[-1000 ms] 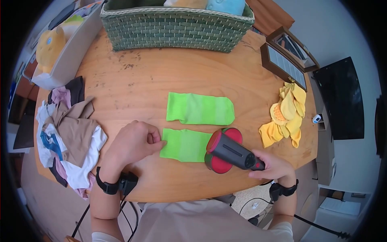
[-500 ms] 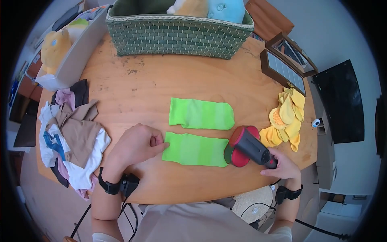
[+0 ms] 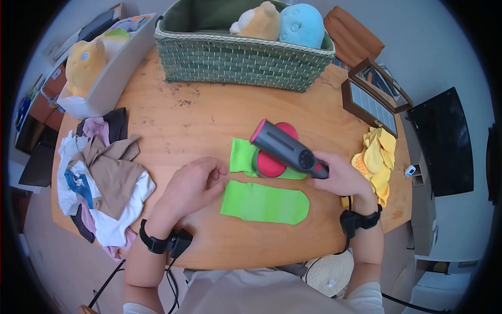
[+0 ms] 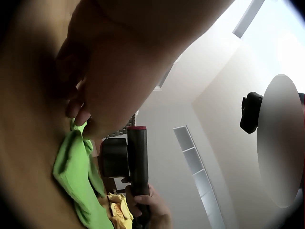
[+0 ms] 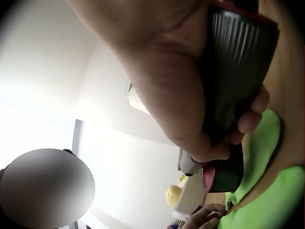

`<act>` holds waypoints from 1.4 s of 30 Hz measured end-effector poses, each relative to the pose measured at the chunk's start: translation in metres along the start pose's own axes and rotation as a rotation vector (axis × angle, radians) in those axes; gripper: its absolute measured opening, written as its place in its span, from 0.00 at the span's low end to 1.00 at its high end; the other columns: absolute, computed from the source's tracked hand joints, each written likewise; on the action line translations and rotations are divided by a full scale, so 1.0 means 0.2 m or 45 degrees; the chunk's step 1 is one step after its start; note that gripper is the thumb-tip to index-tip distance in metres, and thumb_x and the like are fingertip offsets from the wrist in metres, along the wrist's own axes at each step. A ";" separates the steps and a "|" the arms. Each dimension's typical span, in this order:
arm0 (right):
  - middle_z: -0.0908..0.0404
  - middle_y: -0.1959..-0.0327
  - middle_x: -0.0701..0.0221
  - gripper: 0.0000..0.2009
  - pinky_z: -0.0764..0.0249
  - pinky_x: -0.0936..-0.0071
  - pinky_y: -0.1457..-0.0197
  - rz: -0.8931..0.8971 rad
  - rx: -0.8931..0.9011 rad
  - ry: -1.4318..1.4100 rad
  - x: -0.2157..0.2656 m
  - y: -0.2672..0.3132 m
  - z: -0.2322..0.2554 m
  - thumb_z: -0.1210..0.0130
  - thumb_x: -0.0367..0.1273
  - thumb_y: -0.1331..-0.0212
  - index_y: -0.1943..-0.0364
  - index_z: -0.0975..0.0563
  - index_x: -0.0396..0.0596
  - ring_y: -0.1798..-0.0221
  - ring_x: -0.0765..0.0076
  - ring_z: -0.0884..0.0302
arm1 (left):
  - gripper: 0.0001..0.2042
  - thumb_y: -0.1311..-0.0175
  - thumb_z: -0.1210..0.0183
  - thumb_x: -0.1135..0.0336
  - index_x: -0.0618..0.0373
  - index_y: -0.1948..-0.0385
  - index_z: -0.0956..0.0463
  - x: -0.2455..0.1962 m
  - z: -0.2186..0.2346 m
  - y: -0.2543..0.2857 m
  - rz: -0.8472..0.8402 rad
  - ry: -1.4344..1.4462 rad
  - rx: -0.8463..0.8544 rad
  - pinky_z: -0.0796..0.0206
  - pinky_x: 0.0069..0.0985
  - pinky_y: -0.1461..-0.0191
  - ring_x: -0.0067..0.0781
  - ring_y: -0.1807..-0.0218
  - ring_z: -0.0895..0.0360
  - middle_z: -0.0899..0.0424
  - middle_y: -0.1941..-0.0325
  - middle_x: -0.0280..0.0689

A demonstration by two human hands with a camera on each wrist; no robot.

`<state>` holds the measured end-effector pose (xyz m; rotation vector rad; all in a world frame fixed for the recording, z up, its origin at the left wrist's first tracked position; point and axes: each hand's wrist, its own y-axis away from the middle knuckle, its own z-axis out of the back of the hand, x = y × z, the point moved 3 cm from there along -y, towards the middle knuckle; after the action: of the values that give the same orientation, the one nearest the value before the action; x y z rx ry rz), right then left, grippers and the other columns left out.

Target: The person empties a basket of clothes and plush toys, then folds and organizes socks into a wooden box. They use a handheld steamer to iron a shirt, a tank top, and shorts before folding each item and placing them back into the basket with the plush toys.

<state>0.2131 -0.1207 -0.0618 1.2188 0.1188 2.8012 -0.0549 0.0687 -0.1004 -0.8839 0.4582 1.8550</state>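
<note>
Two light green socks lie flat, one behind the other, on the wooden table: the far sock (image 3: pixel 240 157) and the near sock (image 3: pixel 266 203). My right hand (image 3: pixel 342 175) grips the handle of a dark grey device (image 3: pixel 285 146) with red round ends, which covers the middle of the far sock. In the right wrist view, my fingers wrap around its ribbed handle (image 5: pixel 236 62). At the socks' left ends is my left hand (image 3: pixel 191 188), fingers loosely curled, thumb and forefinger apart. The left wrist view shows its fingertips beside green fabric (image 4: pixel 76 167); contact is unclear.
A green woven basket (image 3: pixel 240 63) with plush toys stands at the back. Crumpled clothes (image 3: pixel 107 178) lie at the left beside a white bin (image 3: pixel 117 73) holding a yellow toy. Yellow cloths (image 3: pixel 379 157) and an open wooden box (image 3: pixel 366 107) are at the right.
My right hand has carried the device from the near sock, past its right end, back and left over the far sock. My left hand's thumb has left the near sock's cuff. The head view has shifted.
</note>
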 end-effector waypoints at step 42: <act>0.25 0.64 0.78 0.27 0.28 0.84 0.70 -0.248 0.261 -0.326 -0.01 -0.03 -0.03 0.36 0.26 0.42 0.36 0.29 0.44 0.70 0.86 0.29 | 0.19 0.42 0.50 0.71 0.58 0.47 0.22 0.02 -0.01 0.00 -0.101 -0.134 0.086 0.37 0.37 0.44 0.43 0.55 0.26 0.24 0.62 0.41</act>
<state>0.2108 -0.1144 -0.0685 1.5066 0.4885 2.4919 -0.0553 0.0696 -0.1037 -0.7450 0.4127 1.7932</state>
